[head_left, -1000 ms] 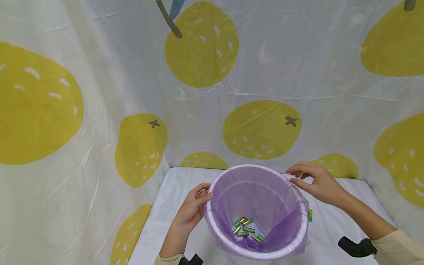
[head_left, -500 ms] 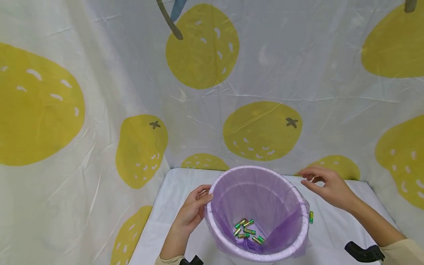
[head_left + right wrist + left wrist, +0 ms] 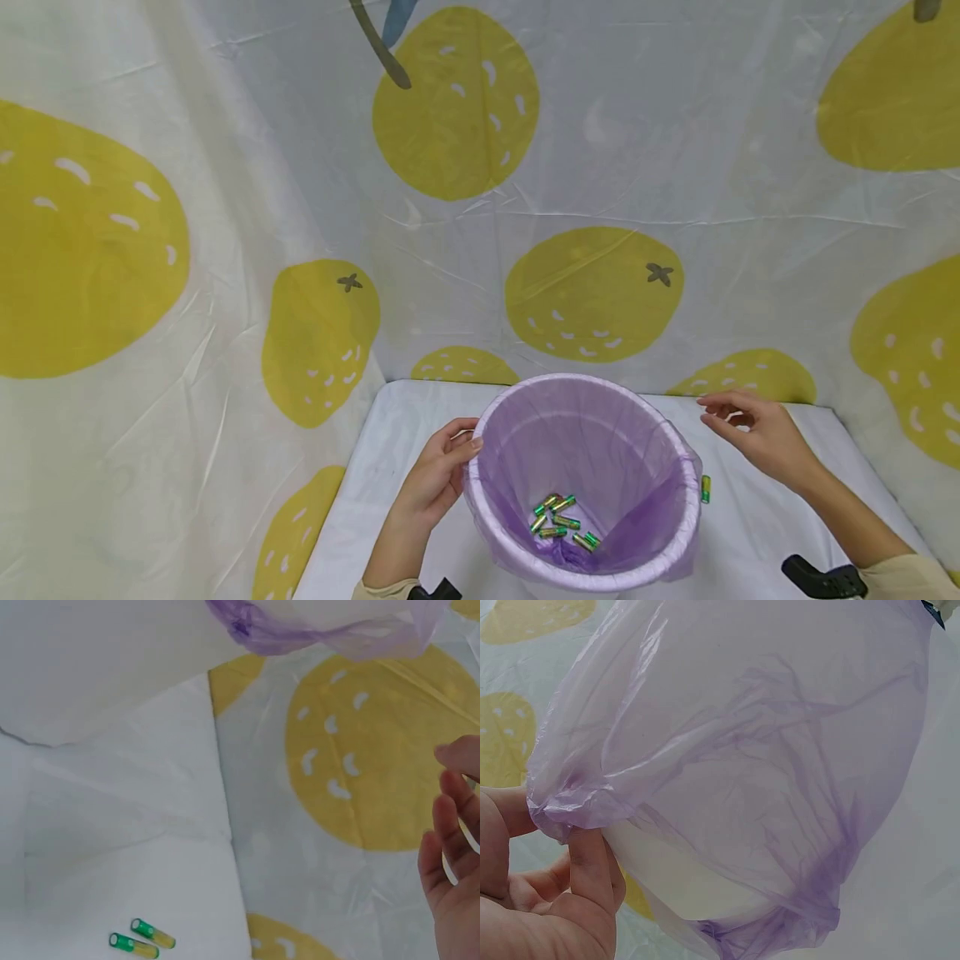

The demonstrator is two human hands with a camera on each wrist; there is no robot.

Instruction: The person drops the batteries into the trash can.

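A white waste bin [image 3: 573, 596] lined with a thin purple plastic bag [image 3: 517, 433] stands with its mouth toward me in the head view. Several green-and-gold batteries [image 3: 566, 522] lie on the bag's bottom. My left hand [image 3: 427, 483] grips the bin's left rim, thumb over the bag's edge and fingers outside; the left wrist view shows the bag's fold [image 3: 585, 802] pinched there. To the right of the bin my right hand [image 3: 765, 437] is held in the air with loosely bent fingers, holding nothing. Two batteries [image 3: 135, 946] lie side by side on the table in the right wrist view.
A white-covered table [image 3: 420, 400] carries the bin, and one loose battery [image 3: 706, 489] shows just past its right side. Behind and beside the table hangs a pale curtain [image 3: 450, 275] with yellow fruit prints. Loose bag film [image 3: 817, 900] hangs around the bin's outside.
My right hand has moved from beside the bin's far right rim outward to the right and slightly down. The left hand, bin and batteries stay as they were.
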